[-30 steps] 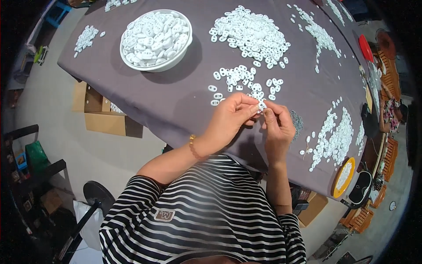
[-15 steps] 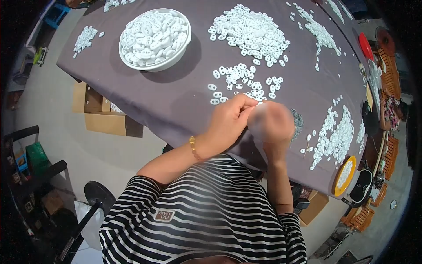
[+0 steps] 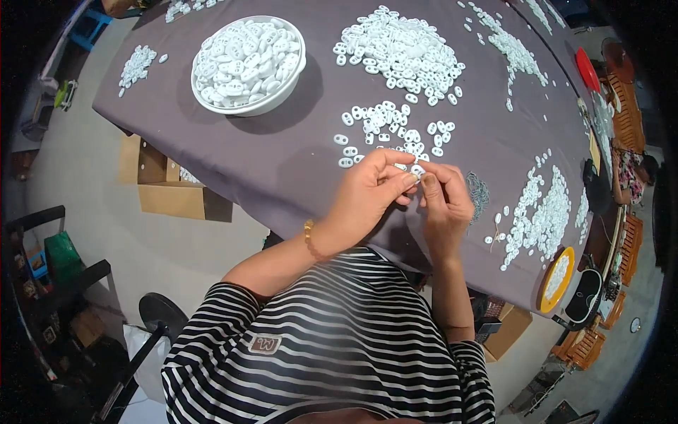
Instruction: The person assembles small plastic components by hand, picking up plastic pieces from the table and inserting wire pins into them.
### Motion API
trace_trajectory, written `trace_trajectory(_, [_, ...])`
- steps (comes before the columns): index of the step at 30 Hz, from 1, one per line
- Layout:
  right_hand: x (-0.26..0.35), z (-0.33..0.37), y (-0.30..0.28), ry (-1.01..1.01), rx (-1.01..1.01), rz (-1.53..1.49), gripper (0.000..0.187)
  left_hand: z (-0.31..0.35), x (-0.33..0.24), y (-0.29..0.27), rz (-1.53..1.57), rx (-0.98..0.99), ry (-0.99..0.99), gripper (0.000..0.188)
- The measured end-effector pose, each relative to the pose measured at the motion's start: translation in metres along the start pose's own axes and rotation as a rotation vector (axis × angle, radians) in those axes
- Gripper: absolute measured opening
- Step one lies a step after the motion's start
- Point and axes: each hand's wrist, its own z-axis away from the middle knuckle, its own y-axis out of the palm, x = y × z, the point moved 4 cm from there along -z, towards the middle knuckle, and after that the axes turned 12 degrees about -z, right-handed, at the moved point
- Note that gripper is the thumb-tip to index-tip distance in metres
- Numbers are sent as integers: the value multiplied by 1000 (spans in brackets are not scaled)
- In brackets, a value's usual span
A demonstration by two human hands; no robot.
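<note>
My left hand [image 3: 367, 194], with a beaded bracelet on its wrist, and my right hand [image 3: 446, 208] meet above the near part of the cloth-covered table. Between their fingertips is a small white oval piece [image 3: 417, 170] with dark holes. Thumb and forefinger of each hand pinch it, from the left and from the right. Just beyond my fingers lie loose white two-hole oval pieces [image 3: 385, 116]. Right beside my right hand is a small heap of thin grey-green bits [image 3: 478, 196], too fine to name.
A white bowl [image 3: 300, 76] heaped with white ovals stands at the far left. A large pile of two-hole pieces [image 3: 399, 49] lies at the back middle, another pile [image 3: 544, 212] to the right. A yellow-rimmed dish [image 3: 546, 300] sits by the right edge. An open cardboard box [image 3: 171, 200] is below on the left.
My right hand, blurred by motion before, is now sharp, its fingers turned to show the white piece at the fingertips. My left hand has stayed nearly in place.
</note>
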Motion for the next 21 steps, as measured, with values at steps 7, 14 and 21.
trace_trajectory(7, [16, 0, 1, -243, 100, 296, 24, 2, 0, 0, 88, 43, -24, 23])
trace_trajectory(14, [21, 6, -4, -360, 114, 446, 29, 10, -8, 0, 97, 126, -30, 25])
trace_trajectory(21, [31, 7, -6, -530, 196, 473, 35, 17, -17, -1, 18, 142, 52, 28])
